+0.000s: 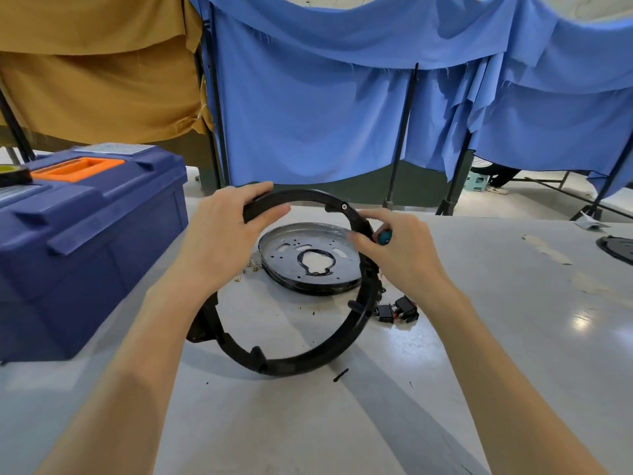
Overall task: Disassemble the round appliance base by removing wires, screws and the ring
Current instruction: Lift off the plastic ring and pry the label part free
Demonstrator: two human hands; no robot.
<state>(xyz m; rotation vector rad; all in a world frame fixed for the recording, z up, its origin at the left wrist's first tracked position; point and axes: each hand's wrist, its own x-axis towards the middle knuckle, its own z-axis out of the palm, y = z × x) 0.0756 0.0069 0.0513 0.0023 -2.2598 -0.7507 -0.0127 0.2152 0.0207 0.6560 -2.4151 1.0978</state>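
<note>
A black plastic ring [329,351] stands tilted up on the grey table, its lower edge resting on the surface. My left hand [226,231] grips the ring's upper left rim. My right hand [400,248] holds a teal-handled screwdriver [384,236] against the ring's right rim. Behind the ring lies the round metal base plate [308,258] with a central cut-out. Two black rocker switches [399,310] on short wires lie beside the ring's right side. Several small brass screws [248,267] lie left of the plate.
A blue toolbox [85,241] with an orange handle stands at the left, a roll of black tape [12,174] on its lid. A dark round part [616,248] sits at the table's right edge. Blue and tan cloth screens hang behind the table.
</note>
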